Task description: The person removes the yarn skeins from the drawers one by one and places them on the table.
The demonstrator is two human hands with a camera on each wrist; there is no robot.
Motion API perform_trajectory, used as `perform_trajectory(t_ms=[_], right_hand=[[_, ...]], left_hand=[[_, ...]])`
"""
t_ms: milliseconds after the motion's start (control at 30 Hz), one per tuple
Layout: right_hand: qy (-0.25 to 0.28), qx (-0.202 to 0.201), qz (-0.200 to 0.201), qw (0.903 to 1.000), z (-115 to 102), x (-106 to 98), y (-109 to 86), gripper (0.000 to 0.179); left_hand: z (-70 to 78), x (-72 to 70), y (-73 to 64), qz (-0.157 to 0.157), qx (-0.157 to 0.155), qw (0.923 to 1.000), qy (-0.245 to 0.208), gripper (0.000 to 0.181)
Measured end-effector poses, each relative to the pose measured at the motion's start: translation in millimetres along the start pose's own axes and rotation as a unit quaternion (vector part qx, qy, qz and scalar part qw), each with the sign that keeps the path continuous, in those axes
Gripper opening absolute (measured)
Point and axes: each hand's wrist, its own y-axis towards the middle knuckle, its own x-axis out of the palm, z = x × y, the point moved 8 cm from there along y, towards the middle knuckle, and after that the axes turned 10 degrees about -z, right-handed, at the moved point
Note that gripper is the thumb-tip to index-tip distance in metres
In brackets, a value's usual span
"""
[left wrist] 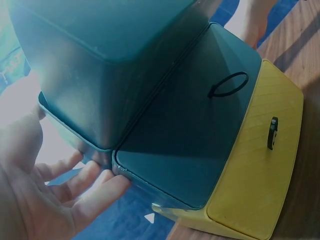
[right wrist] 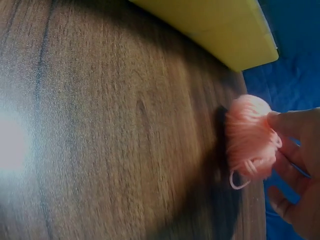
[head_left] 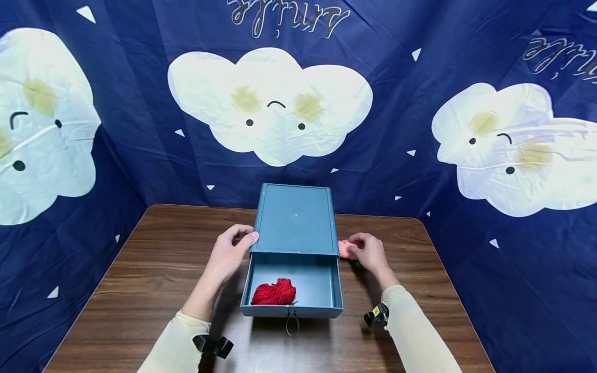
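A blue drawer box (head_left: 296, 217) stands on the table with its top drawer (head_left: 317, 290) pulled out. Inside that drawer, toward its left front, lies a bundle of red yarn (head_left: 274, 292). My left hand (head_left: 235, 247) touches the left side of the box; in the left wrist view its fingers (left wrist: 95, 200) reach along the side with fairly straight tips. On the other side of the box, my right hand (head_left: 370, 253) pinches a bundle of pink yarn (right wrist: 251, 137) between thumb and fingers. The right wrist view shows this yarn above the wooden tabletop, with a small loop hanging loose.
Below the pulled-out drawer are a closed blue drawer (left wrist: 185, 120) and a closed yellow drawer (left wrist: 255, 155), each with a black loop pull. The wooden table (head_left: 172, 248) ends against a dark blue curtain (head_left: 140, 103) printed with clouds.
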Motion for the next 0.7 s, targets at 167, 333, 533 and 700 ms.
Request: perform_trajectory(t_ms=[167,333,533,700], right_hand=[[0.005,-0.02,0.006,0.9998,-2,-7,-5.5,0.022],[0.015,-0.041,0.01,0.999,-6,-13,-12.2,0.026],[0.033,-0.076,0.022,0.9963,-19,-26,-18.9,0.03],[0.037,-0.1,0.026,0.994,-32,-39,-23.5,0.032]], left_hand=[[-1.3,0.6,0.5,-0.005,-0.002,1.0,0.005,0.038],[-3.8,1.0,-0.2,-0.005,-0.003,1.0,0.004,0.04],[-4.8,1.0,-0.6,-0.006,-0.002,1.0,0.0,0.04],[-3.2,0.3,0.1,-0.004,0.003,1.0,-0.003,0.04]])
